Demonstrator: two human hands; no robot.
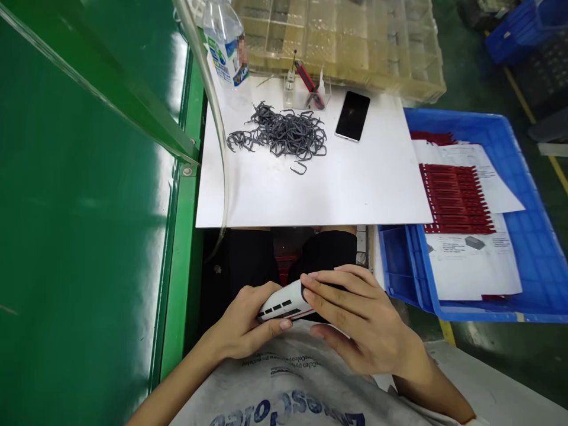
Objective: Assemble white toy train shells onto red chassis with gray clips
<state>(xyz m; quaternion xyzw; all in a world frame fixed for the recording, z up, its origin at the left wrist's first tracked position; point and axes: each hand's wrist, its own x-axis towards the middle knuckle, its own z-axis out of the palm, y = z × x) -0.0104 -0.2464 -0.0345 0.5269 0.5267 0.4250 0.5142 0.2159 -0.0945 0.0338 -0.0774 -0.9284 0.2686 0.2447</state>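
My left hand [244,324] and my right hand [359,319] both grip a white model train carriage [284,302] with black windows and a thin red stripe, just above my lap. My right fingers wrap over its dark end, hiding that end. My left fingers curl under the carriage from the other side. Ahead of my hands lies a white board [377,195], bearing a loose pile of dark grey wire clips [279,133]. One clip [299,168] lies apart from the pile.
A black phone [352,116], a clear holder with a small bottle and red tool [306,86], and a water bottle [224,44] stand beyond the clips. A clear compartment tray [337,41] is at the back. A blue crate [536,236] holds papers and red parts. Green bench [80,207] lies left.
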